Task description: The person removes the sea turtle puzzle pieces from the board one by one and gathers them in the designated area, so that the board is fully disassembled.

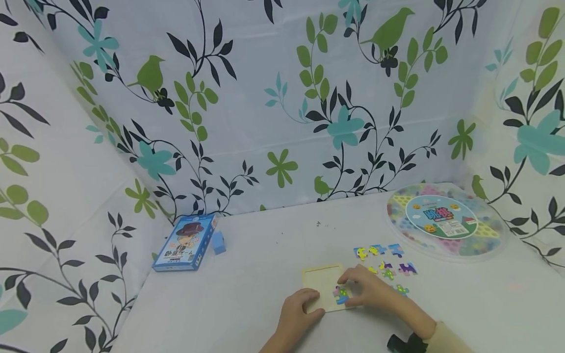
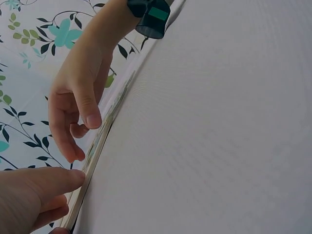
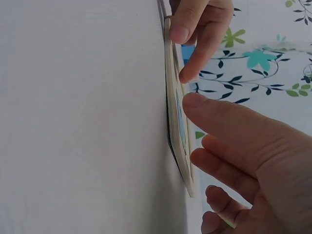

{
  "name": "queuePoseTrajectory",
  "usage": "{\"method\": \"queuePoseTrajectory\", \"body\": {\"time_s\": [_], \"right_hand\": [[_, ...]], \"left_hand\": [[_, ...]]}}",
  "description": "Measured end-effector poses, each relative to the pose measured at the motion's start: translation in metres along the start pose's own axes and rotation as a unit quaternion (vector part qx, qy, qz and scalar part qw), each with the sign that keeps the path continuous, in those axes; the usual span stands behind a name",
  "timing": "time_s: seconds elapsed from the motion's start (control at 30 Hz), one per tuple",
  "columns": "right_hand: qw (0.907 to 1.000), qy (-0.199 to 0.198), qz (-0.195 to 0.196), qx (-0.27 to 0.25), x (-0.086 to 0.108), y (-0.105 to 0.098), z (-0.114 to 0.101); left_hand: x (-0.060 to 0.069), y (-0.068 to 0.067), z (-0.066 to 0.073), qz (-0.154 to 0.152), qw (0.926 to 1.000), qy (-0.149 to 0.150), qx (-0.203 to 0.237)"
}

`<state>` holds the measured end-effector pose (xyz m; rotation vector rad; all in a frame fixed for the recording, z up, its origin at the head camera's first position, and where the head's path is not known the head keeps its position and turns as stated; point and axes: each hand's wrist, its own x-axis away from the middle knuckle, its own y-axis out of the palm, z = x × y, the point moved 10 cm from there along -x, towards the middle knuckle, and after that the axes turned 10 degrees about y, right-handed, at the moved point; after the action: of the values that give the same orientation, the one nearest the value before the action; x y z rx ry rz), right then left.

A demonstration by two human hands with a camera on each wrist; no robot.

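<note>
A square wooden puzzle tray (image 1: pixel 312 279) lies on the white table, also seen edge-on in the right wrist view. My left hand (image 1: pixel 300 311) holds its near left corner, thumb along the front edge and fingers over the left side. A few joined jigsaw pieces (image 1: pixel 341 295), blue, green and pink, lie flat in the tray's near right part. Over them is my right hand (image 1: pixel 368 289), thumb and index finger spread at the tray's right side. In the right wrist view the right thumb and fingers (image 3: pixel 222 114) stand apart, with nothing visible between them.
Several loose jigsaw pieces (image 1: pixel 388 274) lie right of the tray. Behind them is a round clear-lidded case (image 1: pixel 397 230). At the far left are a blue box (image 1: pixel 185 242) and a small blue block (image 1: pixel 218 242). Patterned cloth (image 1: pixel 265 122) surrounds the table.
</note>
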<state>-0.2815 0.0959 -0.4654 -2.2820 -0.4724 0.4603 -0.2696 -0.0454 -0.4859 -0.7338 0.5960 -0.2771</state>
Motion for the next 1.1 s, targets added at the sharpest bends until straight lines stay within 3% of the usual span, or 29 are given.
{"method": "queuePoseTrajectory", "body": {"time_s": [0.27, 0.57, 0.83, 1.1], "right_hand": [[0.9995, 0.020, -0.021, 0.013, -0.0030, 0.0055, 0.0012], [0.9967, 0.069, -0.044, 0.003, -0.0037, 0.0091, 0.0038], [0.9970, 0.064, -0.043, -0.001, -0.0059, 0.0097, 0.0007], [0.9966, 0.069, -0.045, -0.006, -0.0059, 0.0097, 0.0031]], "left_hand": [[-0.0013, -0.0039, 0.0046, 0.004, 1.0000, 0.008, 0.000], [0.0003, -0.0011, 0.0008, 0.000, 0.9995, -0.011, 0.028], [0.0010, -0.0042, 0.0017, 0.005, 0.9999, 0.000, 0.016], [0.0006, -0.0027, 0.0033, -0.011, 0.9999, -0.006, -0.002]]}}
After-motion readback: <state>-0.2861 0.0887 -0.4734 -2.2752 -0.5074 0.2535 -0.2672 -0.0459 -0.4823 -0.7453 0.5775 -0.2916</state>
